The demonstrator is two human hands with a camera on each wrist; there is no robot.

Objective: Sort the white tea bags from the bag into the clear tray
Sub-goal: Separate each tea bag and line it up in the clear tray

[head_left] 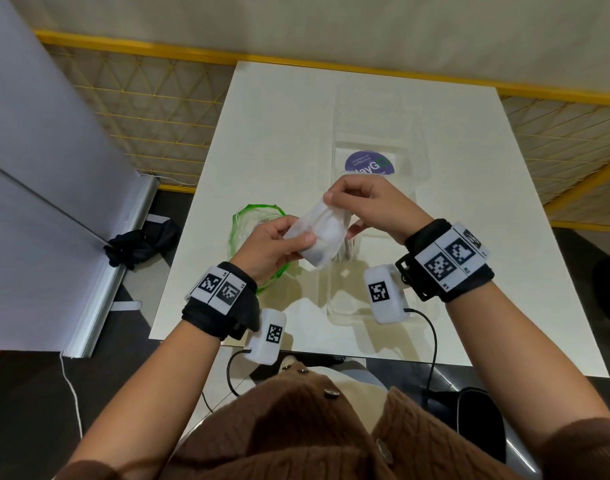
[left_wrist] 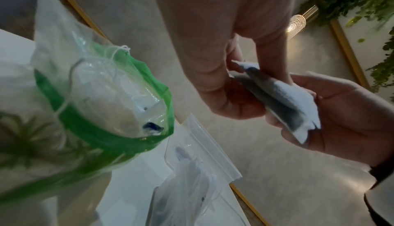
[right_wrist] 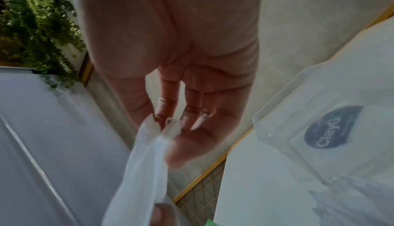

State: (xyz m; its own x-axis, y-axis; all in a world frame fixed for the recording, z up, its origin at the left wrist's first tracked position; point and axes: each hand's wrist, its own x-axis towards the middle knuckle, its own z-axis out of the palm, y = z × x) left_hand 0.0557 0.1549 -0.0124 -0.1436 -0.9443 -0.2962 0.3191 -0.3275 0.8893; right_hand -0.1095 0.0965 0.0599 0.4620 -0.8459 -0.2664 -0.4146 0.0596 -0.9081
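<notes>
Above the near part of the clear tray (head_left: 414, 143) I hold a white tea bag (head_left: 322, 233) between both hands. My left hand (head_left: 296, 235) grips its lower end, thumb on top. My right hand (head_left: 333, 199) pinches its upper corner; the right wrist view shows this pinch on the tea bag (right_wrist: 145, 162). In the left wrist view the tea bag (left_wrist: 287, 101) shows a dark filling. The green-rimmed plastic bag (head_left: 248, 220) stands open on the table, left of my hands, with more tea bags (left_wrist: 110, 98) inside. Some tea bags (left_wrist: 192, 187) lie in the tray.
The tray bears a purple round sticker (head_left: 369, 164) on its floor. A white table (head_left: 279, 116) carries everything. A grey panel (head_left: 37, 168) stands to the left, with a black cloth (head_left: 140, 244) on the floor beside it. Yellow mesh fencing (head_left: 158, 116) runs behind.
</notes>
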